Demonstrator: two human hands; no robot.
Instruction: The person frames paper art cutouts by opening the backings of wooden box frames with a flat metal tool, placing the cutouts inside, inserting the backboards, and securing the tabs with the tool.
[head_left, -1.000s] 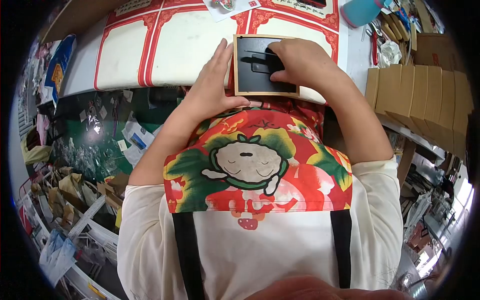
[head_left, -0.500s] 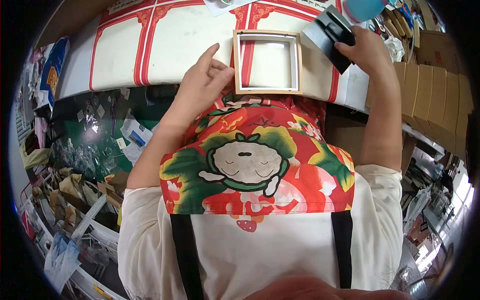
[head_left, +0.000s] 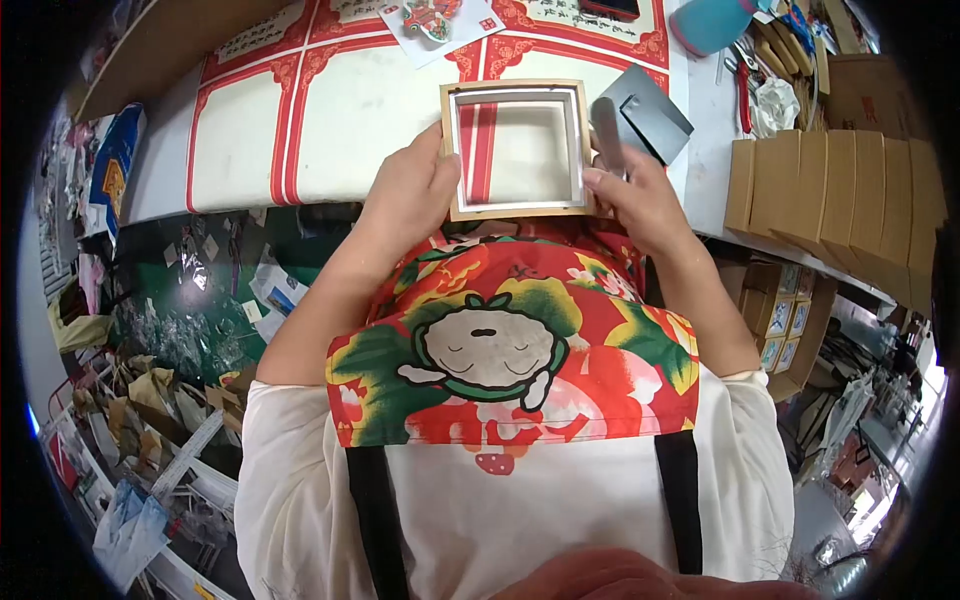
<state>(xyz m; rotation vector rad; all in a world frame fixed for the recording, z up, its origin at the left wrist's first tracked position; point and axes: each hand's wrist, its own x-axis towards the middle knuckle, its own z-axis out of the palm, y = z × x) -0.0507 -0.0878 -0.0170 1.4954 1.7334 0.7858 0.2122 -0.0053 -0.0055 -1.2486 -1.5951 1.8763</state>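
A square wooden frame (head_left: 515, 210) with a white inner lining stands open in the middle, and the patterned table surface shows through it. My left hand (head_left: 415, 190) grips its left side, with the thumb at the inner edge and the fingers mostly hidden. On the opposite side, my right hand (head_left: 640, 195) is closed at the right edge, its thumb pressed against the wood. A blurred greyish-brown strip rises from this hand; whether it is a finger or a tool I cannot tell. Just beyond lies a dark grey square panel (head_left: 660, 110) with a small raised fitting.
A red-and-white printed covering (head_left: 350, 130) spreads over the table. At the back are a colourful ornament on a white card (head_left: 430, 25), a blue bottle (head_left: 712, 25) and red-handled pliers (head_left: 743, 95). Cardboard boxes (head_left: 835, 190) line the right edge.
My right hand has let go of the dark panel, which now lies on the table, and has come left to the frame. My left hand has closed on the frame's left side.
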